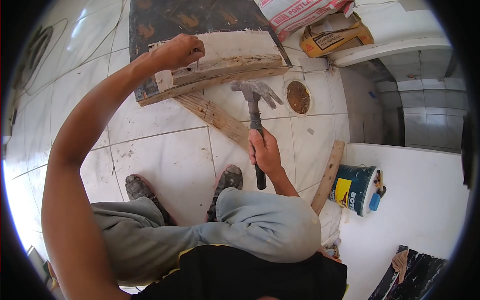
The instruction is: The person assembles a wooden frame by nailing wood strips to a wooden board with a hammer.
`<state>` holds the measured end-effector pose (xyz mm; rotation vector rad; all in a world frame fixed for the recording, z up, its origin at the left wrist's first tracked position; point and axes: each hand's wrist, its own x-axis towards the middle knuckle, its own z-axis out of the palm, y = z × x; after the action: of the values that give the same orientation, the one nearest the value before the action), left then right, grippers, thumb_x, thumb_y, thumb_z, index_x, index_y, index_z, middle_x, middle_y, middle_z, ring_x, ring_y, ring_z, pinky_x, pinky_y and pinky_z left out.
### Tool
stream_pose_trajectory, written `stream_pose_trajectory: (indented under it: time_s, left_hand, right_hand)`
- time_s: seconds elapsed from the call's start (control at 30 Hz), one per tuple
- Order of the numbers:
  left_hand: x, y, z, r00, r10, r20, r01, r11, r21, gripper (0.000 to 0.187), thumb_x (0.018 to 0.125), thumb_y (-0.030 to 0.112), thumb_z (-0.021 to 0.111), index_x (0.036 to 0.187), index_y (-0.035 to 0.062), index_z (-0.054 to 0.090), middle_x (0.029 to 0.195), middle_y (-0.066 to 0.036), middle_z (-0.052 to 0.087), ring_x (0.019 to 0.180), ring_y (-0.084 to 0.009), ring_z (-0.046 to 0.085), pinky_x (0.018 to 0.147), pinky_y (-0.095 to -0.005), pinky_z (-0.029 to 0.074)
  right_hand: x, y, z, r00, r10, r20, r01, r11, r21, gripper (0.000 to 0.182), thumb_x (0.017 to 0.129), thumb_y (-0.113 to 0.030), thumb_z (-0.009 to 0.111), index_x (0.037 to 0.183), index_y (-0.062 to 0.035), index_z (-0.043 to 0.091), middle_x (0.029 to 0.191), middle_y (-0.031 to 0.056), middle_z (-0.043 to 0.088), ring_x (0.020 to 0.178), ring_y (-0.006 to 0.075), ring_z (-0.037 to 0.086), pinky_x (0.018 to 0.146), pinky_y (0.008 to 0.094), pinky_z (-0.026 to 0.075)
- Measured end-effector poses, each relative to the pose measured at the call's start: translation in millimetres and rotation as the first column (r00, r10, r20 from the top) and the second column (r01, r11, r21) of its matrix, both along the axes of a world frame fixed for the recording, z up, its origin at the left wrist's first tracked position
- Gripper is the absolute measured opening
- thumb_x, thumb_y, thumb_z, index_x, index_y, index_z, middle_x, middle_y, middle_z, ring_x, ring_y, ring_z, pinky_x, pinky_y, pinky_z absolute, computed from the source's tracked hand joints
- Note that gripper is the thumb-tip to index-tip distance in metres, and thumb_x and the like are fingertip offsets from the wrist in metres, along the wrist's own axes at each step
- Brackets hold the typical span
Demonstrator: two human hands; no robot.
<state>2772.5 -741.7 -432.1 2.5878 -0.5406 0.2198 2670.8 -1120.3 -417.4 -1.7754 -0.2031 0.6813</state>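
Observation:
My right hand [266, 152] is wrapped round the dark handle of a claw hammer [254, 107], holding it upright above the floor with the metal head at the top. My left hand [187, 50] is closed in a pinch over a wooden beam [230, 70]. A thin, dark nail [197, 65] shows just below its fingertips, against the wood. The beam lies along the near edge of a dark printed plywood panel [200, 17], beside a pale strip with splintered edges. Hammer head and nail are apart.
A loose plank [217, 120] lies under the panel's near edge. Right of the hammer is a round floor opening [298, 97]. A cement bag [300, 15] and a tile adhesive bag [337, 35] stand behind. A paint bucket [352, 187] and another plank [329, 175] are at right.

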Motion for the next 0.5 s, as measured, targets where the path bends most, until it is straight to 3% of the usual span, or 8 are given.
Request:
stream_pose_trajectory:
  time_s: [0.07,0.13,0.17,0.3,0.37,0.4,0.47,0.5]
  left_hand:
    - [-4.7,-5.4,6.1,0.997,0.029,-0.069,-0.035,0.995,-0.092,0.016,0.094,0.012,0.065,0.103,0.0003,0.072,0.093,-0.014,0.072,0.082,-0.0254,0.069,0.076,-0.0382,0.054]
    - [-16.9,-10.2,8.4,0.946,0.065,-0.317,-0.17,0.932,-0.319,0.016,0.093,0.01,0.066,0.106,0.0023,0.072,0.09,-0.011,0.071,0.079,-0.0182,0.066,0.076,-0.0339,0.053]
    - [-19.2,-10.1,5.5,0.945,0.024,-0.326,-0.153,0.915,-0.374,0.018,0.094,0.01,0.067,0.11,0.0044,0.072,0.088,-0.006,0.07,0.08,-0.0123,0.062,0.076,-0.0298,0.051]
    - [-19.2,-7.9,-16.4,0.94,0.021,-0.34,-0.198,0.845,-0.496,0.02,0.097,0.014,0.067,0.114,0.0052,0.071,0.089,-0.003,0.069,0.082,-0.0104,0.06,0.077,-0.0275,0.051]
    - [-22.7,-10.8,-22.7,0.898,0.012,-0.439,-0.333,0.67,-0.664,0.022,0.098,0.017,0.067,0.117,0.0053,0.072,0.093,-0.001,0.07,0.085,-0.0089,0.06,0.08,-0.0258,0.051]
    - [-23.5,-13.1,-22.6,0.901,0.006,-0.434,-0.326,0.672,-0.666,0.022,0.098,0.017,0.067,0.117,0.0053,0.072,0.093,-0.001,0.07,0.085,-0.0089,0.06,0.08,-0.0258,0.051]
    - [-23.7,-19.9,-23.7,0.884,0.009,-0.467,-0.339,0.701,-0.627,0.023,0.098,0.017,0.069,0.116,0.0039,0.072,0.097,0.0,0.071,0.089,-0.0075,0.061,0.082,-0.0253,0.051]
    - [-20.5,-21.7,-29.4,0.887,-0.011,-0.461,-0.319,0.708,-0.63,0.023,0.098,0.017,0.069,0.116,0.0039,0.072,0.097,0.0,0.071,0.089,-0.0075,0.061,0.082,-0.0253,0.051]
  right_hand:
    - [8.5,11.4,12.7,0.996,0.057,0.07,-0.06,0.998,0.029,0.036,0.108,-0.038,0.048,0.089,-0.0075,0.05,0.061,-0.0003,0.049,0.043,0.0071,0.045,0.04,0.0249,0.038]
    - [14.2,21.0,21.9,0.996,0.059,0.073,-0.061,0.998,0.029,0.037,0.108,-0.039,0.048,0.089,-0.0074,0.05,0.061,-0.0003,0.049,0.043,0.007,0.044,0.04,0.0251,0.038]
    - [18.0,27.1,24.2,0.996,0.057,0.073,-0.06,0.998,0.034,0.037,0.107,-0.039,0.049,0.089,-0.0073,0.05,0.061,-0.0004,0.049,0.043,0.007,0.044,0.041,0.0253,0.038]
    - [35.9,49.2,23.9,0.995,0.048,0.092,-0.05,0.999,0.022,0.041,0.106,-0.043,0.053,0.089,-0.005,0.051,0.055,-0.0002,0.049,0.041,0.0078,0.045,0.04,0.0267,0.036]
    - [44.2,61.2,22.2,0.996,0.05,0.074,-0.044,0.996,-0.078,0.045,0.105,-0.046,0.052,0.087,-0.0046,0.051,0.055,0.0006,0.05,0.041,0.0091,0.047,0.039,0.0282,0.038]
    - [50.5,66.5,19.5,0.996,0.044,0.079,-0.037,0.996,-0.078,0.045,0.105,-0.046,0.052,0.087,-0.0046,0.051,0.055,0.0006,0.05,0.041,0.0091,0.047,0.039,0.0282,0.038]
    - [59.5,72.9,7.5,0.995,0.091,0.037,-0.075,0.951,-0.301,0.048,0.104,-0.049,0.052,0.087,-0.0043,0.051,0.056,0.0024,0.052,0.042,0.0107,0.049,0.04,0.0296,0.041]
    - [61.3,73.1,2.9,0.992,0.116,0.054,-0.092,0.94,-0.328,0.051,0.104,-0.051,0.052,0.087,-0.003,0.052,0.057,0.0041,0.053,0.042,0.0127,0.05,0.041,0.0308,0.042]
